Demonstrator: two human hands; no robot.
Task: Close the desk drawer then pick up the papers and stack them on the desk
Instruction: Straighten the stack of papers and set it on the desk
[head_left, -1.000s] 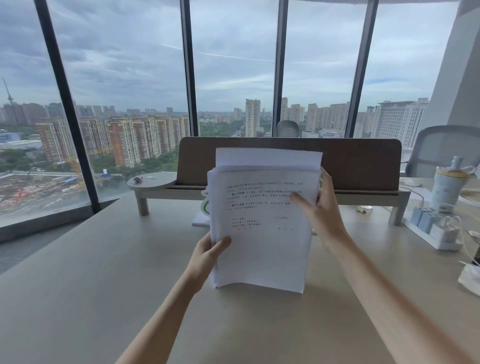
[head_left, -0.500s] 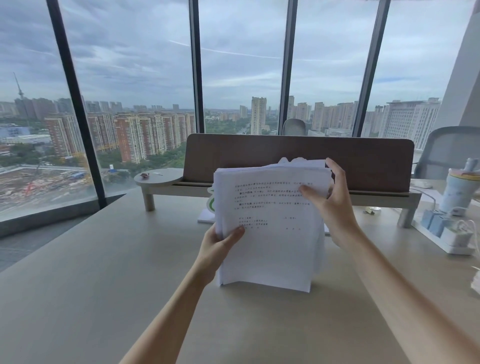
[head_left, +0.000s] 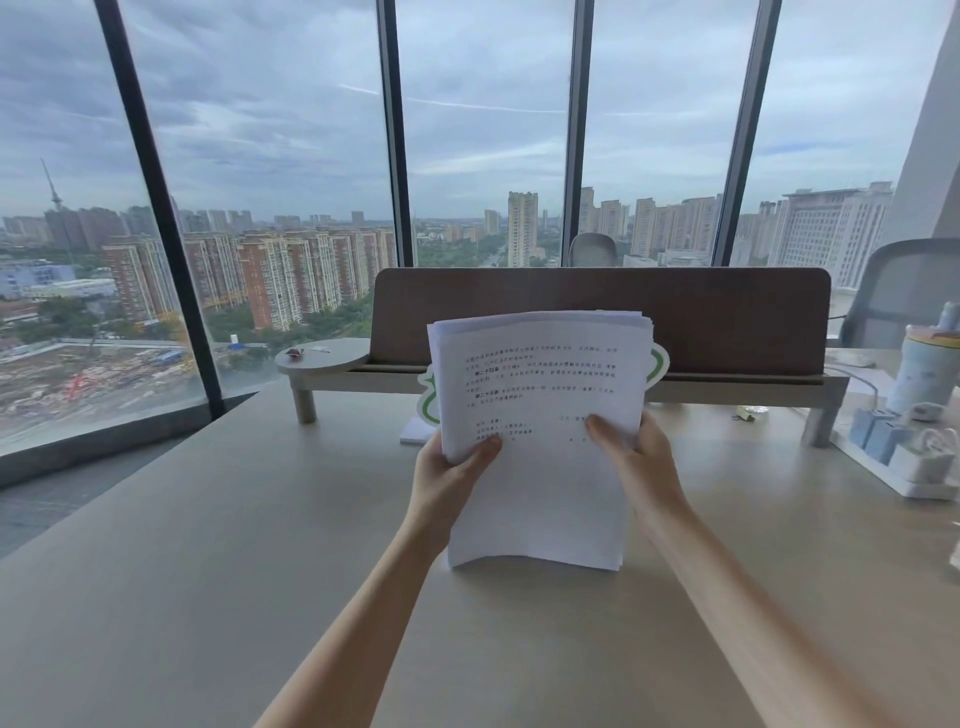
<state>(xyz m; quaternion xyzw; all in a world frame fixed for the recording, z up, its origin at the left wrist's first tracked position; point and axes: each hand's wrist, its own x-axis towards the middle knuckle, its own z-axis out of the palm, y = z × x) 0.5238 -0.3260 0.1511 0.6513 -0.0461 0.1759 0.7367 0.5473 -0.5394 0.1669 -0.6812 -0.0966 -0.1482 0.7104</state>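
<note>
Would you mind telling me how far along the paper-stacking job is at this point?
Done: the papers are picked up and gathered into one bundle. The drawer is out of view, so I cannot tell whether it is closed. In hand: the left hand and right hand each have a grip on a side, holding the bundle upright with its bottom edge at the desk. Left: laying the stack flat and letting go.

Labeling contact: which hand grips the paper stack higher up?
The right hand. Its thumb presses the papers slightly higher, at the stack's right edge, than the left hand, whose thumb sits lower on the left edge.
</note>
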